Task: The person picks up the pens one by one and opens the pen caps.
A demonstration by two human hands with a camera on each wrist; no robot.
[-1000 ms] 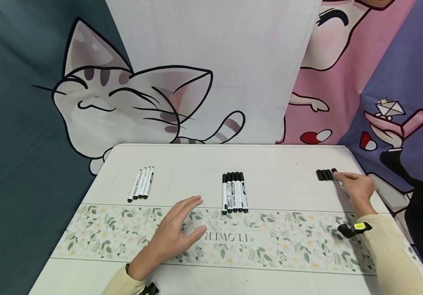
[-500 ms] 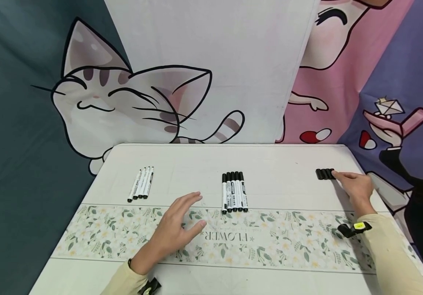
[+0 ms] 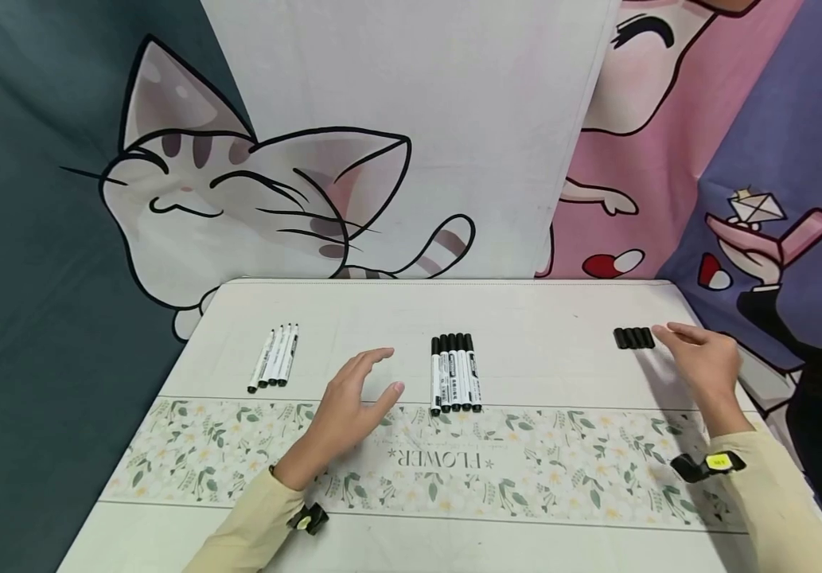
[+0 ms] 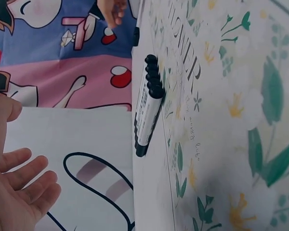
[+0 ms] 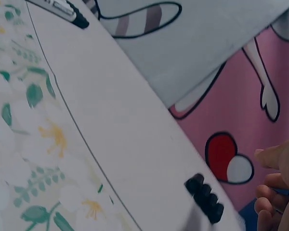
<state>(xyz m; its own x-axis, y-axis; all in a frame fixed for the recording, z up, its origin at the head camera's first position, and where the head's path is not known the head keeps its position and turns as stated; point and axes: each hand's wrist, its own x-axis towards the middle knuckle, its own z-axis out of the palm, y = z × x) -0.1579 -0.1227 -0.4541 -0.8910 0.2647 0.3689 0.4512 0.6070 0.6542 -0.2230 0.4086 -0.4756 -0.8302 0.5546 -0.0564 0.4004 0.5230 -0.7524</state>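
Observation:
A side-by-side row of several black marker caps lies at the far right of the table. Just right of the row, apart from it, my right hand hovers with nothing in it; its fingers are loosely bent in the right wrist view. My left hand is held over the table, fingers spread and thumb apart, holding nothing. To its right lie several capped white whiteboard markers with black caps, packed together. On its left are several uncapped markers, tips pointing away from me.
The white table bears a floral printed band with the word FLOWER. Behind the table's far edge hangs a cloth backdrop with a cartoon cat. Each wrist wears a black strap.
My right hand has let go of the end cap, now lined up with the others, and drawn back a little to the right. My left hand has shifted slightly away from me.

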